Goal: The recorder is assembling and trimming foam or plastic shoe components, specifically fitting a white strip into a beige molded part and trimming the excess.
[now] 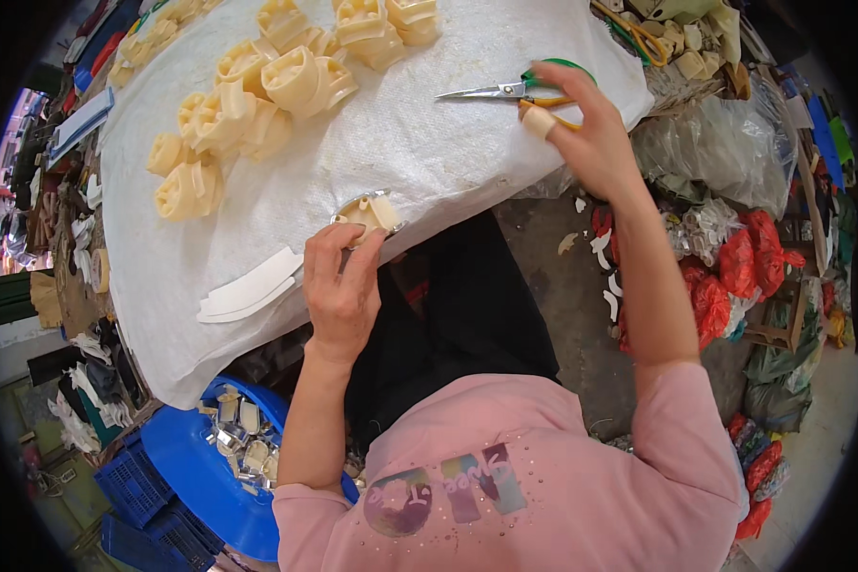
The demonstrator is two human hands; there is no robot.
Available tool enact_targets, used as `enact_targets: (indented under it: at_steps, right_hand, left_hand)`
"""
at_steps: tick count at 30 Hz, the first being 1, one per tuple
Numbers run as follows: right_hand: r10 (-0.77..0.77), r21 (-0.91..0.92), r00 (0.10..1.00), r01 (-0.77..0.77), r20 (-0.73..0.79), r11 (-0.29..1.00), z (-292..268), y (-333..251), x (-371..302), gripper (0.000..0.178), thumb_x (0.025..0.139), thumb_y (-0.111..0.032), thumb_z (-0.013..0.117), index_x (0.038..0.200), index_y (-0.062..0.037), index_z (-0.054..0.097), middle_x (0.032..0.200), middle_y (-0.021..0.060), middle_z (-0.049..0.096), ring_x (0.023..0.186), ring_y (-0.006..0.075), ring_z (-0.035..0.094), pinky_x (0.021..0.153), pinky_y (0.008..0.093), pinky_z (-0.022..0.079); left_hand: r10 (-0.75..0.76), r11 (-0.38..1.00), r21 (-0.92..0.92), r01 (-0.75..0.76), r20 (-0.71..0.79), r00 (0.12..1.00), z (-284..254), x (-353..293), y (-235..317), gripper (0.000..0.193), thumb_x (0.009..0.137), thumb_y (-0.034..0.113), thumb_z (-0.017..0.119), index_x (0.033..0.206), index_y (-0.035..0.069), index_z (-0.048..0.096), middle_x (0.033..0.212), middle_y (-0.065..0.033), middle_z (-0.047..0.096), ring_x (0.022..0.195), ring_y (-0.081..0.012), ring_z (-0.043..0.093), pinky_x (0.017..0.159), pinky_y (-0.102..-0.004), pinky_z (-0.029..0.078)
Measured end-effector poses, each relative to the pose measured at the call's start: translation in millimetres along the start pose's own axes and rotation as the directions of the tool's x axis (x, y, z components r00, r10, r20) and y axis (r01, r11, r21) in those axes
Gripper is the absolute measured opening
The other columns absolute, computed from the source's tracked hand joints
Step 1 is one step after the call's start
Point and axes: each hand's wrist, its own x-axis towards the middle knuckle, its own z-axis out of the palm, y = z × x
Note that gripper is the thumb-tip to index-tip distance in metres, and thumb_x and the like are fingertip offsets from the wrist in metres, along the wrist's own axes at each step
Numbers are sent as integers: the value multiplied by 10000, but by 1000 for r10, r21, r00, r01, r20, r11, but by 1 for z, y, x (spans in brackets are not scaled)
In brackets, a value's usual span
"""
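Observation:
My left hand (341, 286) pinches a small cream plastic piece with a shiny silver rim (379, 212) at the near edge of the table. The fingers partly cover it. Farther right, my right hand (589, 133) grips the handles of a pair of scissors (499, 92), one loop green and the other yellow. Their blades point left over the white cloth, and a pale wrap circles my thumb. Curved white strips (250, 288) lie in a small stack beside my left hand. Several cream moulded pieces (221, 119) are clustered at the far left of the table.
A white woven cloth (429, 153) covers the table. By my left elbow is a blue tub (176, 458) holding silver-and-cream pieces (248, 434). Blue crates (138, 481) stand at lower left. Red bags (739, 272) and clear plastic sheeting (705, 143) crowd the right side.

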Motion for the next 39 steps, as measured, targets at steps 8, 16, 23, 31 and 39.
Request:
enact_targets:
  at_steps: [8, 16, 23, 31, 39]
  right_hand:
    - [-59, -489, 985, 132, 162, 862, 0, 57, 21, 463, 754, -120, 616, 1211, -73, 563, 1071, 155, 573, 1055, 318, 525, 915, 395, 426]
    - [105, -582, 991, -38, 81, 812, 3, 35, 15, 510, 784, -253, 607, 1273, -133, 530, 943, 128, 575, 916, 264, 553, 788, 369, 451]
    - [181, 949, 965, -229, 191, 216, 31, -41, 7, 545, 875, -241, 462, 1362, -20, 362, 1059, 190, 609, 916, 189, 597, 773, 296, 477]
    - [-20, 894, 981, -167, 192, 416, 86, -81, -2, 471, 944, -178, 502, 1347, 10, 347, 924, 126, 585, 738, 116, 468, 706, 288, 424]
    - [25, 832, 967, -232, 254, 505, 110, -66, 4, 350, 911, -144, 507, 1236, -26, 458, 768, -7, 514, 676, 57, 454, 616, 216, 388]
  left_hand:
    - [-278, 957, -61, 284, 95, 956, -11, 13, 4, 324, 635, -50, 724, 930, 66, 659, 1126, -126, 562, 971, -283, 552, 785, -355, 480]
    - [-377, 901, -181, 394, 121, 918, -12, 11, -3, 309, 628, -40, 721, 915, 53, 656, 1146, -148, 581, 1029, -283, 585, 871, -342, 471]
    - [-315, 949, 16, 315, 71, 946, -10, 13, -3, 268, 619, 11, 751, 864, 67, 654, 1082, -126, 612, 1023, -289, 551, 876, -368, 448]
    - [-345, 938, 42, 343, 92, 934, -9, 17, 1, 265, 600, 30, 765, 832, 77, 647, 1077, -112, 617, 1016, -295, 535, 871, -380, 437]
    - [-350, 937, 41, 348, 104, 931, -11, 18, -1, 265, 589, 26, 769, 819, 77, 647, 1086, -112, 618, 1004, -291, 535, 859, -373, 442]
